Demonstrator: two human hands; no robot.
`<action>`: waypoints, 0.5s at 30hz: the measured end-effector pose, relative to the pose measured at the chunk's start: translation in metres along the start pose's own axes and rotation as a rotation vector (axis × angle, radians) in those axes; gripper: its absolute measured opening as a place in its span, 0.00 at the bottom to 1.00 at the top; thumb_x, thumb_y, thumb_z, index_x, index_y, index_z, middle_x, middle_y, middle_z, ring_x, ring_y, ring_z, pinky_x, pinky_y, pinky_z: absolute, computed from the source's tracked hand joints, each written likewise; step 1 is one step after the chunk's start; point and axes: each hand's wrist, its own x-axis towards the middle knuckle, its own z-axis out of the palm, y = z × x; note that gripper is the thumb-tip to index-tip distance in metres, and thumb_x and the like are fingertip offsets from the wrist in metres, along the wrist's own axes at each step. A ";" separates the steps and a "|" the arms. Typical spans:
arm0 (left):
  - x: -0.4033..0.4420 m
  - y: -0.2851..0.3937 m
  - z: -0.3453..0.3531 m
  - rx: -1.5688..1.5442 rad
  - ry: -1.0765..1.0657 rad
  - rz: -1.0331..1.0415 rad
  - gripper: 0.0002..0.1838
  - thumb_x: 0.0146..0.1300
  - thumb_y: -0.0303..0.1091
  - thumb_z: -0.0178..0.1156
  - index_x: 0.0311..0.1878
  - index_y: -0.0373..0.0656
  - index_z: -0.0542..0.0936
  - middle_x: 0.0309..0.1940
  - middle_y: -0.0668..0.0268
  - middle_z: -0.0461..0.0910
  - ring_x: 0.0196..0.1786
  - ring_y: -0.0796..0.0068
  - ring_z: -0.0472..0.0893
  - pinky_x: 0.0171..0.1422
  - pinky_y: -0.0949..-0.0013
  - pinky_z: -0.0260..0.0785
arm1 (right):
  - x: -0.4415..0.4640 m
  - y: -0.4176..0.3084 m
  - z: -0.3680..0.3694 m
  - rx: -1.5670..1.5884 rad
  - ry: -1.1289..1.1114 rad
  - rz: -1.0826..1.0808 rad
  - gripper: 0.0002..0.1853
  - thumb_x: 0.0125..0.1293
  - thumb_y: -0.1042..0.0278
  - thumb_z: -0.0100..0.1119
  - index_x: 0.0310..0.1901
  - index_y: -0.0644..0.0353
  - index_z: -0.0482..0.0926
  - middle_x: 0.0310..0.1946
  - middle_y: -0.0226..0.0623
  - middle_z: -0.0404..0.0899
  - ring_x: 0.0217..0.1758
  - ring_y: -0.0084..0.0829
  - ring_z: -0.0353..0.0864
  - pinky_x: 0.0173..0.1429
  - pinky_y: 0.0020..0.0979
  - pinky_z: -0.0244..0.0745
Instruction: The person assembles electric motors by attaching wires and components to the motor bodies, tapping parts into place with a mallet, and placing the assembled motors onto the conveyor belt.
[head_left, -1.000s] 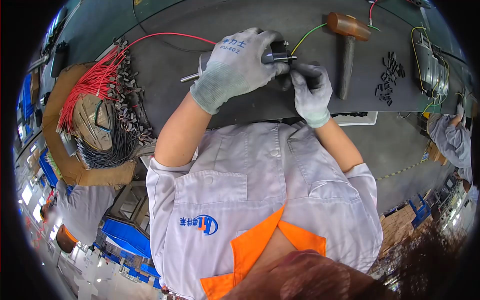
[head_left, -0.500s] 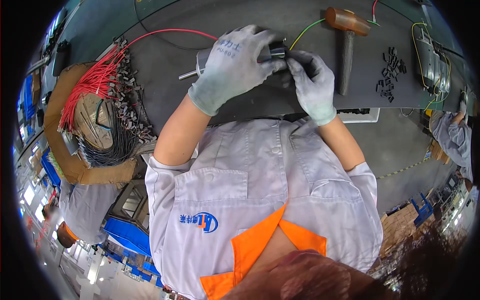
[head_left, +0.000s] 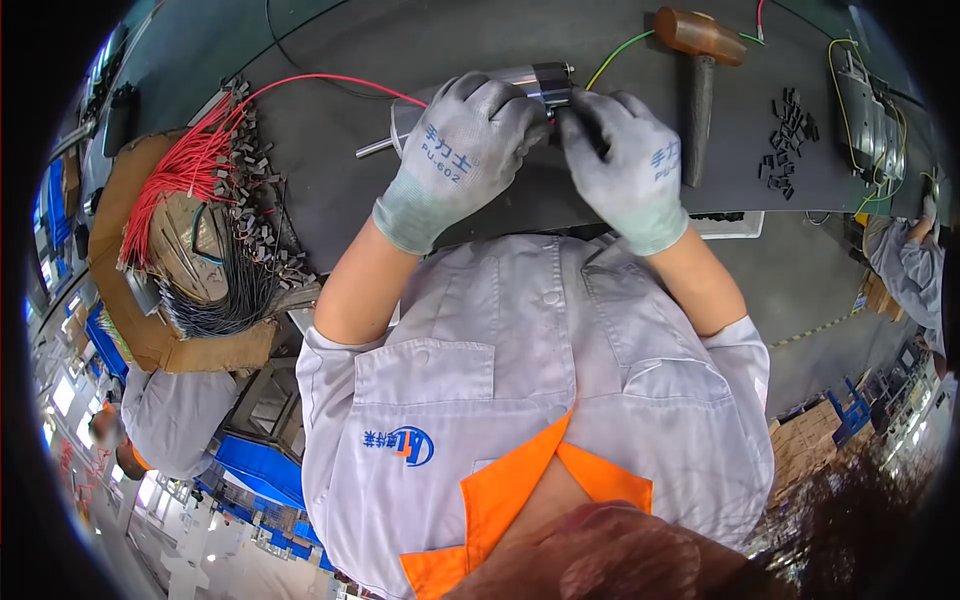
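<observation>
A silver, cylindrical motor (head_left: 516,76) with a black end cap and a shaft sticking out at its left lies on the dark bench, partly hidden by my left hand (head_left: 465,150). That gloved hand has its fingers curled in front of the motor. A red wire (head_left: 340,77) runs into it, and a bit of red shows at its fingertips. My right hand (head_left: 625,165), also gloved, is closed beside the motor's capped end. Its fingertips pinch near a small dark part that I cannot make out. A green-yellow wire (head_left: 612,54) leads away from behind the right hand.
A mallet (head_left: 698,95) lies right of my hands, with several small black pieces (head_left: 785,145) beyond it. Another metal unit (head_left: 868,120) sits at far right. On the left, a cardboard box (head_left: 110,235) holds red and black wires (head_left: 185,180). Other people are in the background.
My left hand has turned and slid down off the motor's top, uncovering more of its body and end cap. The right hand has rotated, back upward, closer to the left fingertips.
</observation>
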 end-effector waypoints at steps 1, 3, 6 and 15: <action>0.001 0.003 0.001 0.003 0.013 -0.021 0.09 0.59 0.32 0.71 0.41 0.44 0.84 0.40 0.63 0.82 0.43 0.57 0.82 0.51 0.54 0.78 | -0.003 -0.001 0.001 -0.016 0.041 0.021 0.10 0.62 0.72 0.72 0.43 0.66 0.86 0.32 0.46 0.84 0.32 0.43 0.84 0.38 0.38 0.78; 0.002 0.006 0.003 0.002 0.026 -0.032 0.08 0.59 0.32 0.71 0.41 0.44 0.84 0.40 0.62 0.82 0.42 0.57 0.82 0.52 0.54 0.77 | -0.004 0.007 -0.003 0.004 0.023 -0.035 0.11 0.62 0.71 0.72 0.44 0.66 0.86 0.34 0.47 0.84 0.34 0.44 0.84 0.40 0.39 0.79; -0.002 0.001 0.002 0.010 0.028 -0.056 0.09 0.58 0.34 0.72 0.41 0.45 0.85 0.38 0.63 0.82 0.41 0.57 0.82 0.50 0.55 0.78 | 0.003 0.028 -0.015 0.048 -0.019 -0.171 0.14 0.62 0.70 0.71 0.47 0.66 0.86 0.37 0.49 0.85 0.39 0.46 0.85 0.44 0.41 0.81; 0.016 -0.020 -0.005 0.023 0.041 -0.080 0.08 0.57 0.35 0.72 0.39 0.45 0.85 0.38 0.65 0.83 0.42 0.57 0.83 0.52 0.54 0.75 | -0.062 0.078 -0.049 0.229 -0.169 0.663 0.29 0.69 0.56 0.68 0.61 0.73 0.76 0.44 0.46 0.83 0.50 0.42 0.84 0.54 0.47 0.80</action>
